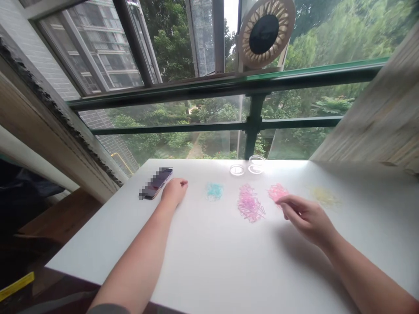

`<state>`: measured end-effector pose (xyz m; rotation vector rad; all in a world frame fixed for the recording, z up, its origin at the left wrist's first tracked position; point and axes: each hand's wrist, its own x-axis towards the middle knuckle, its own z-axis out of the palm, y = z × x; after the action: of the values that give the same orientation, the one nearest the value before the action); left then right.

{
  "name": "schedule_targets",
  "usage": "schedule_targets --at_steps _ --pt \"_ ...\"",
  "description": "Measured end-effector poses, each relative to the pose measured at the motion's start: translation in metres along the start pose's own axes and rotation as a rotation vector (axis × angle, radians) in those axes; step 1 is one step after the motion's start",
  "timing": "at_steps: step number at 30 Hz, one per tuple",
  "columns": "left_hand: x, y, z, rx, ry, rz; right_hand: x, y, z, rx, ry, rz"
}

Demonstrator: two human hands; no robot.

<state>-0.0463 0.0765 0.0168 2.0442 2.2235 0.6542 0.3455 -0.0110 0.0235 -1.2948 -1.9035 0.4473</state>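
Observation:
My left hand [175, 191] rests on the white table beside a phone [157, 183], its fingers curled closed with nothing showing in them. Over the near edge of a coral-pink pile of paper clips [276, 192], my right hand [306, 217] is pinched together. Whatever lies between those fingertips is too small to make out. A larger pinkish-purple pile of paper clips [250, 205] spreads to the left of that hand. Farther left lies a small turquoise pile [214, 191] of similar pieces. Behind my right hand is a pale yellow pile [324, 196], blurred.
Near the table's [209, 261] back edge stand a clear round lid or dish [237, 170] and a clear round container [257, 165]. A round fan [266, 32] is above the green railing [209, 89] by the window. A wooden panel [376, 109] borders the right side.

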Motion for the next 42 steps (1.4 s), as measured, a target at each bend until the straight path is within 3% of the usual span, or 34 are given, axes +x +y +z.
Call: schedule_targets --at_steps 10,14,21,26,30,42 --pt "-0.009 0.009 -0.004 -0.089 -0.017 0.018 -0.002 0.004 0.006 0.051 -0.041 -0.012" --pt "-0.024 0.032 -0.009 -0.213 -0.061 0.074 -0.003 -0.003 0.009 0.059 -0.093 -0.029" --pt "-0.059 0.083 0.001 -0.736 -0.247 0.176 -0.004 -0.024 0.023 -0.023 -0.161 -0.132" --pt "-0.083 0.112 0.002 -0.776 -0.39 0.289 -0.01 -0.032 0.038 0.006 -0.219 -0.203" --pt "-0.093 0.126 0.0 -0.776 -0.427 0.345 -0.012 -0.032 0.042 0.032 -0.246 -0.226" --pt "-0.1 0.134 0.002 -0.82 -0.446 0.388 -0.009 -0.039 0.046 0.043 -0.234 -0.157"
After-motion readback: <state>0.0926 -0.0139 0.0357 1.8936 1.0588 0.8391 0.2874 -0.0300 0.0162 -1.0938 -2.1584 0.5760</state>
